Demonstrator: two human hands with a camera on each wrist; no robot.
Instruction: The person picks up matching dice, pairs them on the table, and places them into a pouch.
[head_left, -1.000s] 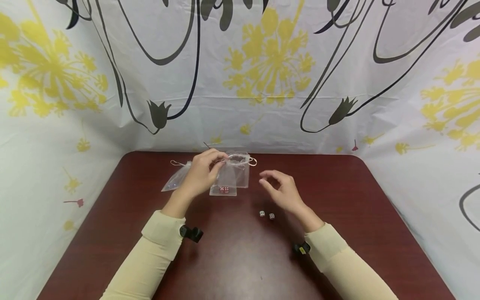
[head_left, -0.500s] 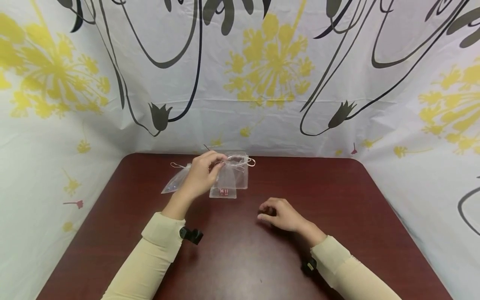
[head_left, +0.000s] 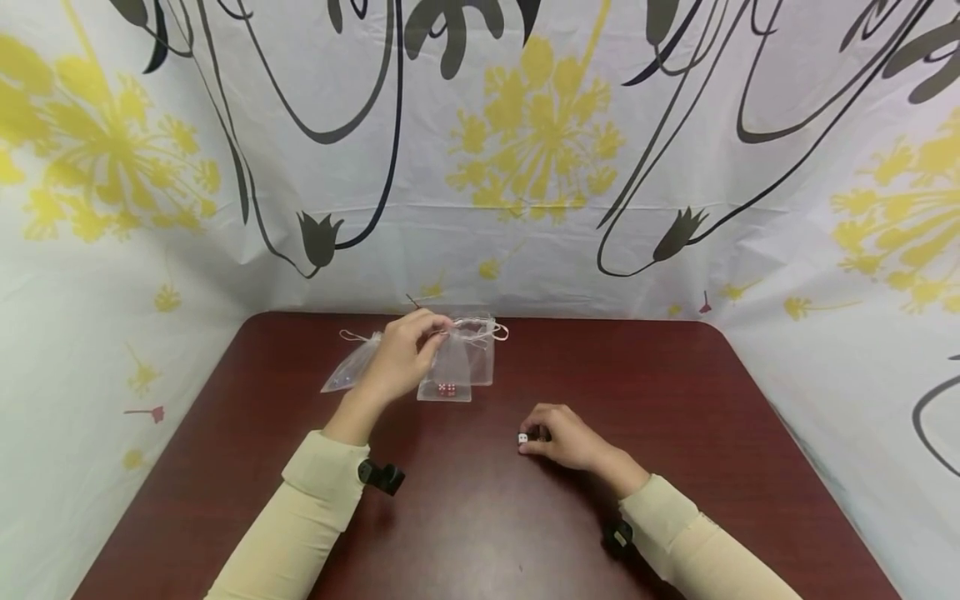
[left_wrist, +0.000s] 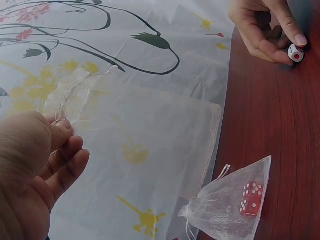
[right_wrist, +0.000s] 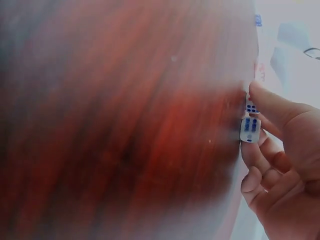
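My left hand (head_left: 405, 354) pinches the drawstring top of a sheer white organza bag (left_wrist: 145, 135), which hangs flat with nothing visible inside. Below it, a tied organza bag (left_wrist: 232, 205) with red dice (left_wrist: 252, 199) rests on the table. Over the table right of the bags, my right hand (head_left: 566, 440) pinches white dice between thumb and fingers. The right wrist view shows two of them together, an upper die (right_wrist: 251, 106) under the thumb and a lower die (right_wrist: 250, 130) against the fingers. Only one white die (head_left: 522, 437) shows in the head view.
Another tied organza bag (head_left: 348, 371), with small bluish things inside, lies left of my left hand, partly hidden by it. The dark red table (head_left: 600, 367) ends at a white patterned cloth (head_left: 540, 250) along the back and sides.
My right hand has moved down toward me onto the two white dice that lay on the table and taken hold of them. The left hand stays on the bag's top.
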